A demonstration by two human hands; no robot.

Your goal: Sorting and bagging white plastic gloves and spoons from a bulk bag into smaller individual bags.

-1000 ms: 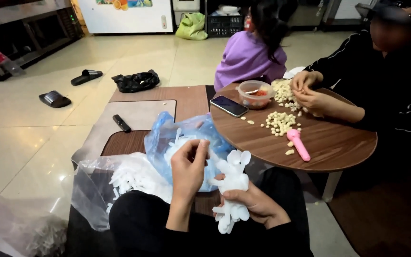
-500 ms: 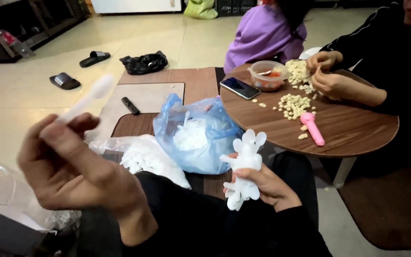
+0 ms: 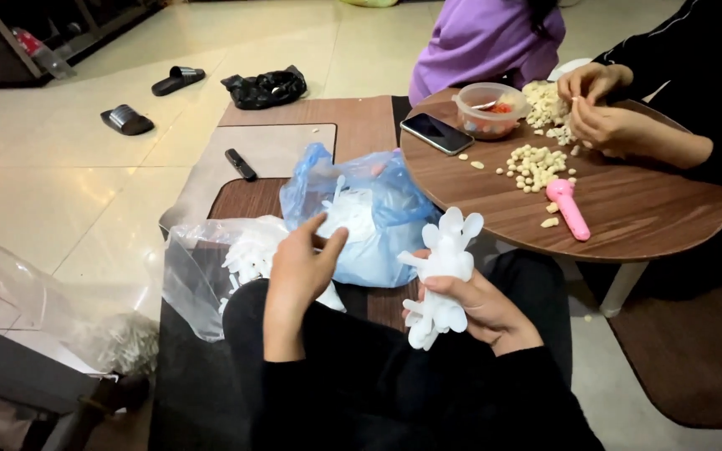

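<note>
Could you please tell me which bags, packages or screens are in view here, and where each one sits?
Blue plastic bag: before the left hand, crumpled, holding white pieces.
Clear plastic bag: left of it, wrinkled, white pieces inside.
Phone: flat on the round wooden table, dark screen.
Clear tub: round, behind the phone.
Black bag: crumpled on the floor.

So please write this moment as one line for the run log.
left hand: at mouth of blue bag, grip unclear | right hand: holds bunch of white plastic pieces | clear bag: beside left hand

round wooden bench (image 3: 628,209): black phone (image 3: 436,133), plastic bowl (image 3: 490,109), pale kernels (image 3: 532,164), pink tool (image 3: 569,209). floor (image 3: 68,209): two slippers (image 3: 127,119).
</note>
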